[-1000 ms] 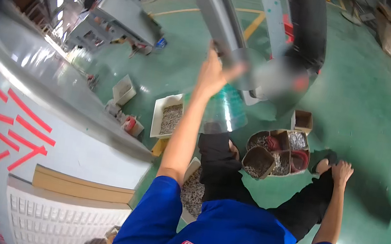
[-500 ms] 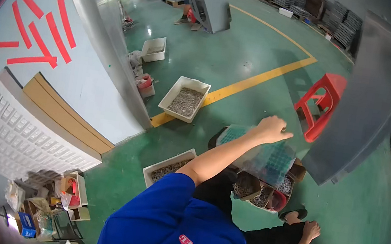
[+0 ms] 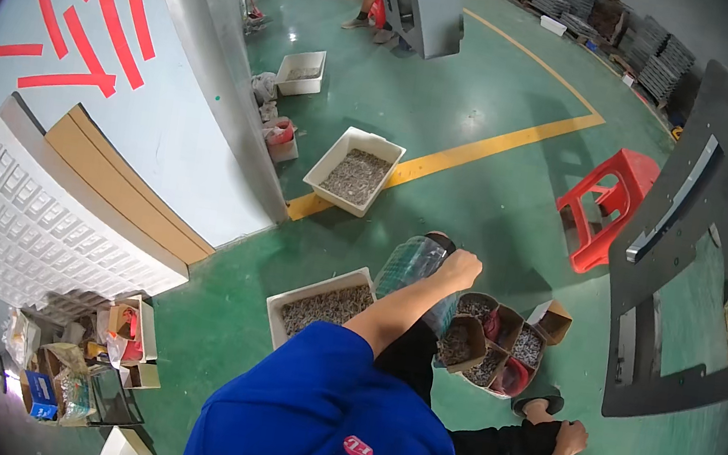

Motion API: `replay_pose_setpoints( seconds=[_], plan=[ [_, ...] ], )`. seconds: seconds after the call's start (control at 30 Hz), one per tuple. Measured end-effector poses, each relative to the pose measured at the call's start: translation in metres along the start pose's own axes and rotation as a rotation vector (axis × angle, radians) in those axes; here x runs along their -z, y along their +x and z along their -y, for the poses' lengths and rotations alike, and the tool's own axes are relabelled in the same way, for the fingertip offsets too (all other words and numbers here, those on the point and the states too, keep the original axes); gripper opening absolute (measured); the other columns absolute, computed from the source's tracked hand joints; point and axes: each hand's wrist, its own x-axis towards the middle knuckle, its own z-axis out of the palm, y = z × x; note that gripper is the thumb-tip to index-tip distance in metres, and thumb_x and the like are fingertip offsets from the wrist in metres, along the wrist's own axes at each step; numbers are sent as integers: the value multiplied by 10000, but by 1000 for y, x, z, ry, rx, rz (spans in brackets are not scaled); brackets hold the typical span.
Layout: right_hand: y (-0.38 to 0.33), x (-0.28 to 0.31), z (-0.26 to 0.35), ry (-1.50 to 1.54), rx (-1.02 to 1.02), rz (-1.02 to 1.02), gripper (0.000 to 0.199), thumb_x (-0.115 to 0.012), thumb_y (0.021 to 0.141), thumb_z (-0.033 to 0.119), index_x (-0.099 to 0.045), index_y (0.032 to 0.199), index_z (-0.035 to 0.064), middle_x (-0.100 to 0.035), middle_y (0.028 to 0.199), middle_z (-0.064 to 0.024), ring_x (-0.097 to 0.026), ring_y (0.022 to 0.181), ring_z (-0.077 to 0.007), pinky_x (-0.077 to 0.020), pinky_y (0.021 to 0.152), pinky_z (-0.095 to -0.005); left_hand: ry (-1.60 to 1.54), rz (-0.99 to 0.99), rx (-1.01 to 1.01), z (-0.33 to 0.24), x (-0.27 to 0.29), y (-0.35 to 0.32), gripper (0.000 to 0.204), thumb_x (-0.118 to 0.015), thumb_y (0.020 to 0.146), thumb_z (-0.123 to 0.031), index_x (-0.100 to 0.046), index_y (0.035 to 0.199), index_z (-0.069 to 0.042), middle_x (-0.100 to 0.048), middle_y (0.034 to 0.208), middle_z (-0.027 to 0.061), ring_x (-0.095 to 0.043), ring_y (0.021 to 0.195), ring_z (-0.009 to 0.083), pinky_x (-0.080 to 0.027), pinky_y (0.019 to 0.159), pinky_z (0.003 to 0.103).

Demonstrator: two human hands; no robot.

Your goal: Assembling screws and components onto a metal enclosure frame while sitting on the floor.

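My left hand [image 3: 460,269] is closed on a clear plastic sheet with a green grid [image 3: 403,268], which hangs curled beside my leg. Just right of it, a cluster of open cardboard boxes [image 3: 508,327] stands low by my feet, holding small metal parts and some red pieces. On my right knee, over the black trousers [image 3: 486,451], lies my right hand [image 3: 572,438] with its fingers curled in. Whatever it may hold is hidden.
White bins of small parts [image 3: 316,300] [image 3: 320,175] sit on the green floor. A red plastic stool [image 3: 609,206] stands ahead right, beside a large grey metal panel with cutouts [image 3: 696,246]. White sheeting with red tape [image 3: 162,143] rises at left. A person's legs [image 3: 367,5] show far off.
My left hand drew the plastic sheet left and nearer, uncovering the boxes. The grey panel at right turned, now showing its face with cutouts. My right hand stays on the knee.
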Motion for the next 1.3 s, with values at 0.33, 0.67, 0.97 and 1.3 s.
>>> replay_pose_setpoints(
  seconds=[0.33, 0.67, 0.97, 1.3],
  plan=[
    [-3, -3, -11, 349, -29, -104, 227, -638, 737, 262, -716, 850, 80, -670, 867, -135, -620, 841, -341, -491, 716, -455, -201, -119, 139, 18, 14, 13, 150, -613, 707, -138, -676, 689, -3, -646, 714, 215, -655, 707, 356, -528, 643, 437],
    [-39, -1, -22, 603, 102, -466, 220, -619, 818, 218, -670, 854, 8, -595, 855, -116, -544, 852, -303, -435, 778, -403, -41, -28, 317, 60, 27, 16, 141, -597, 723, -122, -702, 768, -38, -677, 808, 174, -666, 806, 324, -537, 696, 408],
    [-85, 12, -12, 705, 33, -426, 268, -615, 850, 251, -685, 879, -5, -620, 775, -145, -598, 670, -309, -450, 605, -420, 3, 135, 345, 63, 36, 24, 212, -607, 758, -213, -713, 880, -76, -684, 930, 134, -659, 899, 278, -533, 756, 372],
    [-40, 31, -16, 770, 260, -253, 220, -629, 822, 167, -647, 783, -49, -618, 658, -188, -590, 544, -309, -447, 534, -382, -133, 451, 273, 68, 60, 2, 650, -596, 734, -590, -657, 1097, -55, -647, 1100, 141, -627, 1007, 278, -498, 837, 388]
  ],
)
